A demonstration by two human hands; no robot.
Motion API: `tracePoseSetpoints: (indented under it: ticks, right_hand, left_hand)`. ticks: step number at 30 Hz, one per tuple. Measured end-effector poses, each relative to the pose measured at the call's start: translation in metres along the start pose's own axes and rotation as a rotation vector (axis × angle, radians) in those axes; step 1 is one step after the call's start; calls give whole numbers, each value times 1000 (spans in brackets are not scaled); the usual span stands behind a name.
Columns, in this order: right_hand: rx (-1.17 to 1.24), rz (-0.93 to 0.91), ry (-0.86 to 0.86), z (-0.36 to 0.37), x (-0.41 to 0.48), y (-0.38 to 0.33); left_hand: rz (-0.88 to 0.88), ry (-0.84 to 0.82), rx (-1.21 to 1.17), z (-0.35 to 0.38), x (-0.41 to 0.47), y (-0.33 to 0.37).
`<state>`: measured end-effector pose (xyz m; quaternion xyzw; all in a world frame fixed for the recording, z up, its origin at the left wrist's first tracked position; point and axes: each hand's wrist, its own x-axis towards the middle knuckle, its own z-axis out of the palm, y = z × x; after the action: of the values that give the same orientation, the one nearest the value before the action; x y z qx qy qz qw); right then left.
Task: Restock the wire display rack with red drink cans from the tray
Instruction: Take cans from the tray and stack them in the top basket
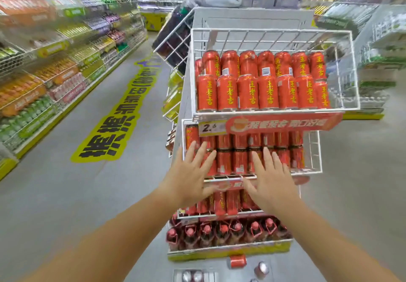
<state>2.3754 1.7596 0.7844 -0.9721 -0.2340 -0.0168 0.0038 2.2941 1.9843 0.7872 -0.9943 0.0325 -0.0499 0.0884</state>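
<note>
A white wire display rack (272,31) stands in front of me with tiered baskets. Its top basket holds two rows of red drink cans (248,91) with yellow lettering. The second basket (316,167) below is also packed with red cans (239,161). My left hand (189,178) and my right hand (271,183) are both stretched out with fingers spread in front of that second basket, holding nothing. A loose red can (237,261) lies on the floor at the rack's foot, near a tray (175,276) with can tops showing.
Red-capped bottles (222,233) fill the bottom tier on a yellow base. Another can (261,269) lies on the floor beside the tray. Stocked shelves (44,79) line the aisle at left, with a yellow floor sticker (118,117). More shelving stands at right.
</note>
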Motion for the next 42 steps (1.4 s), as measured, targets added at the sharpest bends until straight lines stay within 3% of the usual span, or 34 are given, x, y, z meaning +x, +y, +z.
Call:
tracePoseSetpoints:
  ticks: [7, 18, 29, 35, 38, 40, 42]
  right_hand:
    - [-42, -61, -163, 124, -27, -30]
    - [-66, -236, -655, 454, -104, -55]
    - [51, -248, -813, 736, -126, -72]
    - [77, -216, -831, 829, -90, -73]
    - [139, -164, -849, 864, -77, -78]
    - [264, -95, -831, 888, -71, -85]
    - [541, 33, -772, 910, -67, -92]
  left_hand:
    - [3, -79, -113, 133, -46, 22]
    - [-118, -430, -267, 454, -180, 107]
    - [-213, -747, -307, 715, -226, 149]
    - [-329, -718, -456, 820, -197, 144]
    - [-474, -688, -635, 862, -183, 144]
    - [-659, -682, -767, 885, -176, 146]
    - [-800, -577, -911, 903, -172, 146]
